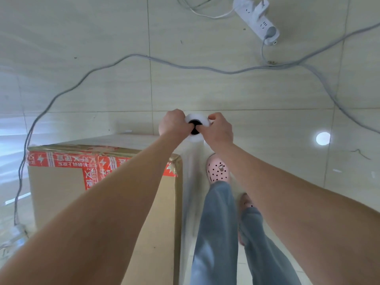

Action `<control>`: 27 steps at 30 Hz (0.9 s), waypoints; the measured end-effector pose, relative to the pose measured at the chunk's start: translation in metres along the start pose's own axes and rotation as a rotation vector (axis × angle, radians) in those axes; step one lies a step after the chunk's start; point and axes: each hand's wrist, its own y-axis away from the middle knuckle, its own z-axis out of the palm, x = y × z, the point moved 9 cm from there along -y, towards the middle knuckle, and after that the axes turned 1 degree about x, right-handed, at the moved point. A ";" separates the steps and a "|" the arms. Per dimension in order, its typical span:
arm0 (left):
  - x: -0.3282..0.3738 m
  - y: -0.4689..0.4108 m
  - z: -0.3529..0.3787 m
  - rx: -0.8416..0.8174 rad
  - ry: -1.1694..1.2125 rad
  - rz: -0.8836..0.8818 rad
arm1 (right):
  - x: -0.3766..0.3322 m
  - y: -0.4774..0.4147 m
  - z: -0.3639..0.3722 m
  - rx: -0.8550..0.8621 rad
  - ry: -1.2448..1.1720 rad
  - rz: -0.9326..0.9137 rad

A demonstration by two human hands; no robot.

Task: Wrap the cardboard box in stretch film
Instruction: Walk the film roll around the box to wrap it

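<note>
A large brown cardboard box point(61, 194) with red printed tape across its top stands on the floor at the lower left. Beyond its right far corner I hold an upright roll of stretch film point(196, 120), white with a black core hole seen from above. My left hand point(172, 122) grips the roll's top rim from the left, fingers hooked into the core. My right hand point(218, 128) grips it from the right the same way. A clear sheet of film point(190, 182) runs from the roll down along the box's right side.
Tiled floor all around. A grey cable point(144, 57) loops across the floor beyond the box, reaching a white power strip point(257, 19) at the top right. My legs in grey trousers and pink clogs point(218, 168) stand just right of the box.
</note>
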 end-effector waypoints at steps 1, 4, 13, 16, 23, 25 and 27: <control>0.000 -0.001 0.000 -0.013 0.006 0.019 | 0.003 -0.001 0.002 -0.003 -0.016 0.028; 0.010 -0.003 0.001 -0.036 0.008 0.121 | 0.001 -0.004 0.003 0.022 -0.020 0.030; -0.003 -0.017 -0.021 0.101 0.172 0.075 | -0.049 -0.017 0.009 0.061 0.121 -0.184; -0.024 -0.021 -0.026 0.127 0.387 -0.083 | -0.059 -0.023 0.013 0.063 0.117 -0.147; -0.036 -0.026 -0.026 0.010 0.477 -0.177 | -0.073 -0.031 0.017 -0.001 0.103 -0.088; -0.018 -0.030 -0.037 -0.012 0.296 -0.041 | -0.075 -0.032 0.017 -0.019 0.122 -0.087; -0.001 -0.035 -0.044 -0.027 0.121 0.082 | -0.078 -0.034 0.019 -0.034 0.148 -0.091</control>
